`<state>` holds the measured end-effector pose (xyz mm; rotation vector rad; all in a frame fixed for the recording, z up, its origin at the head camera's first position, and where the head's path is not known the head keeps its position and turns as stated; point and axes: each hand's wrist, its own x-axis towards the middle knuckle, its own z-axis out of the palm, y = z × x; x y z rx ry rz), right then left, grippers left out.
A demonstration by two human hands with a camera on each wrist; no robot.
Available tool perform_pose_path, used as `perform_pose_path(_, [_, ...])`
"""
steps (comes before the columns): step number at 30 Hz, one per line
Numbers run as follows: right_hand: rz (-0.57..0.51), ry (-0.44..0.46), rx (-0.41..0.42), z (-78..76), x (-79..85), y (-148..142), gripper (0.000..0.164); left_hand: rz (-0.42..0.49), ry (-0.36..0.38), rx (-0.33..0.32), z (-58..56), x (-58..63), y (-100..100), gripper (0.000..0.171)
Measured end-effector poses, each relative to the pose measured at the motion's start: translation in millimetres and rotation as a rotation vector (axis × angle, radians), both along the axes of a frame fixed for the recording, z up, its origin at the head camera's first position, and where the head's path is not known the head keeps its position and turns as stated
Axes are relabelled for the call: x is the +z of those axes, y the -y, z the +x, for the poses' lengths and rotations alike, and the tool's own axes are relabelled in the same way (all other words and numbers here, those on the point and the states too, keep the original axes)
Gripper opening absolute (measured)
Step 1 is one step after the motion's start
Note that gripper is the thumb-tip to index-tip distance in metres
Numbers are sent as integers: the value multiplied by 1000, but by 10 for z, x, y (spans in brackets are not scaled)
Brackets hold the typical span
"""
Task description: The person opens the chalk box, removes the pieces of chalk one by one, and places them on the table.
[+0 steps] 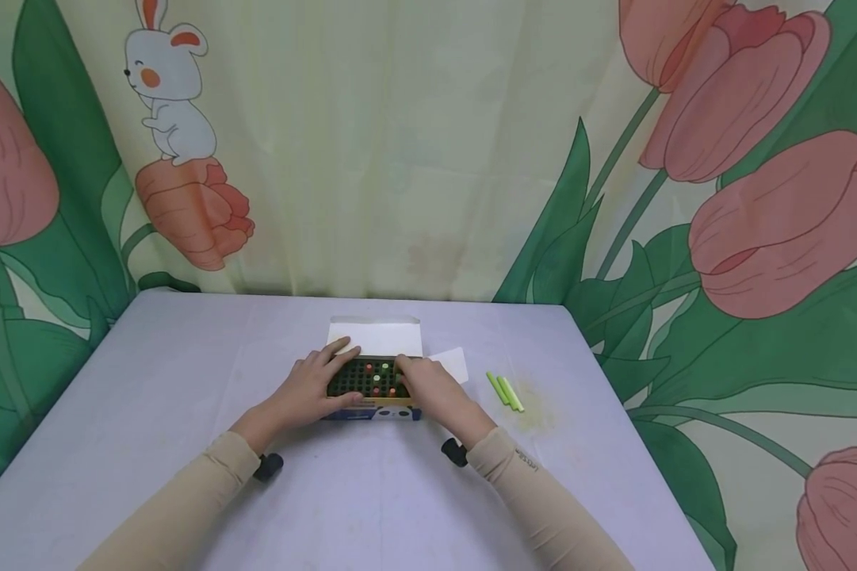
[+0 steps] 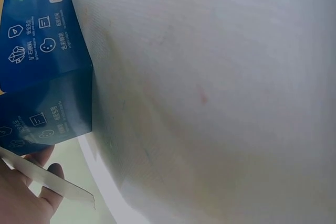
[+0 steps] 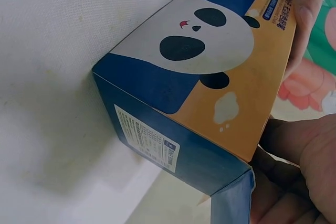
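Note:
A chalk box [image 1: 388, 414] stands on the table with its lid [image 1: 376, 337] folded back; its front carries a panda face [image 3: 215, 40]. Inside lies a dark grid [image 1: 350, 379] of holes, with several red and pale green chalk ends showing. My left hand [image 1: 308, 388] grips the box's left end, thumb at the front edge, fingers across the top. Part of it shows beside the flap [image 2: 44, 177] in the left wrist view. Above the right part of the grid, the fingers of my right hand [image 1: 435, 390] are bent down into the opening; their tips are hidden.
Several light green chalk sticks [image 1: 505, 392] lie right of the box, beside a yellowish stain [image 1: 538, 408] on the white tablecloth [image 1: 371, 492]. A white side flap [image 1: 451, 364] sticks out behind the right hand. A printed curtain [image 1: 399, 159] hangs behind the table.

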<state>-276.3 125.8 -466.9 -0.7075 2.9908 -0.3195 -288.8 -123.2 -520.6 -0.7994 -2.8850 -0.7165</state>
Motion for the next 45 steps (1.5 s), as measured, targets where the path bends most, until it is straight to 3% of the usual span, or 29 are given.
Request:
perform_pose_path(14, [-35,35,-6,-4,20,-23,14,-2,9,3,-3,-2,-5,86])
perform_pose_path(26, [-72,-12,20,-7,1,-51,10,3,18,4,-4,-4,-10,86])
perform_pose_path(45, [-116,9,-38,20,-17,-38,13,7,-9,0,-17,-53,-6,86])
